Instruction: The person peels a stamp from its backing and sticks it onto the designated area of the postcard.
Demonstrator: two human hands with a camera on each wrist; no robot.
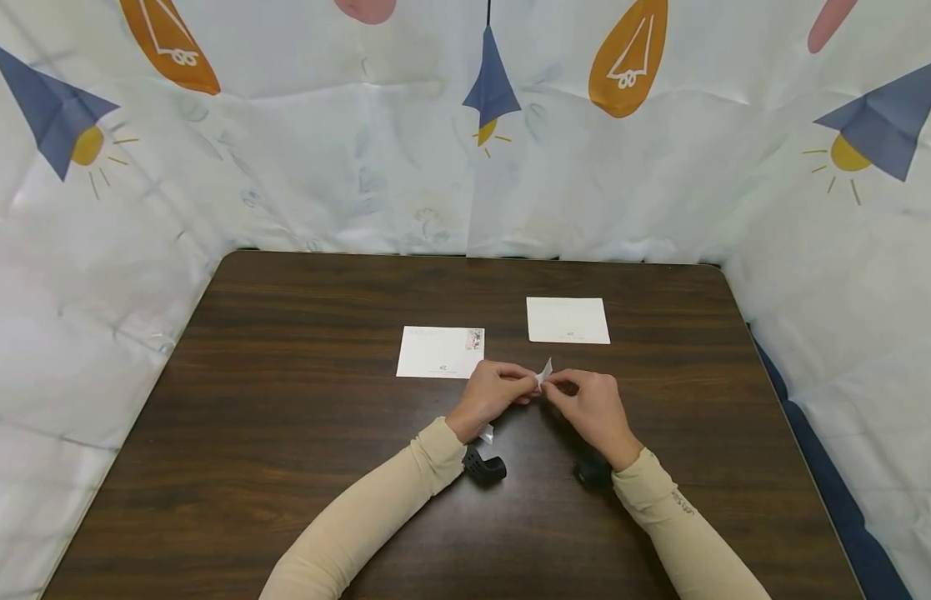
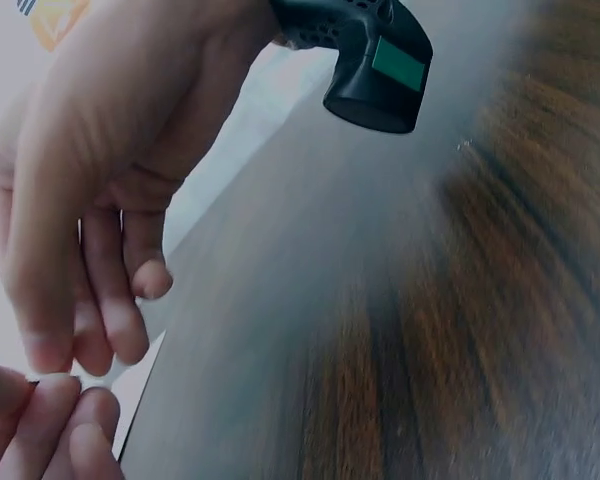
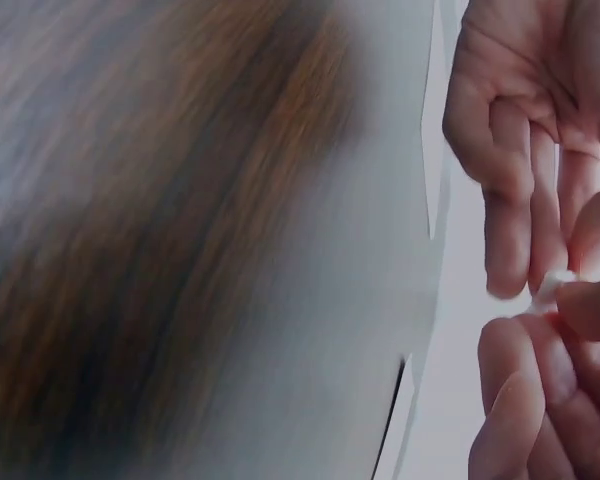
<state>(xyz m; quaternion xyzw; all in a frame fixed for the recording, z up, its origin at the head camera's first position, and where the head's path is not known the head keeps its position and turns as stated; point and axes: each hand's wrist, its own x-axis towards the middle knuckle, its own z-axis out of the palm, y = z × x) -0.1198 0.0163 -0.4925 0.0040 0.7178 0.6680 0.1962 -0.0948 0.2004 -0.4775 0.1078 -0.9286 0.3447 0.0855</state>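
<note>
The fingers of the left hand (image 1: pixel 493 393) and right hand (image 1: pixel 591 411) meet tip to tip over the table (image 1: pixel 285 433), each bent into a close pinch with almost no gap between thumb and forefinger, and between them they hold a small thin white piece (image 1: pixel 544 371) whose one end sticks up above the fingertips. Whether it is one layer or two being parted cannot be told; in the right wrist view only a blurred pale bit shows at the thumb. Just beyond and to the left of the left fingers lies the left card (image 1: pixel 431 354), with a small stamp (image 1: pixel 474 339) in its upper right corner, so that card looks finished. Beyond the right fingers, apart from them, lies the right card (image 1: pixel 568 321), which shows faint print along its near edge but no such stamp; judged by its neighbour, that corner is what remains. The white piece is on neither card, so the work seems about halfway, at the fiddly handling stage. Behind the left fingers, beside the wrist, shows a white scrap (image 1: pixel 487 433), too hidden to identify.
</note>
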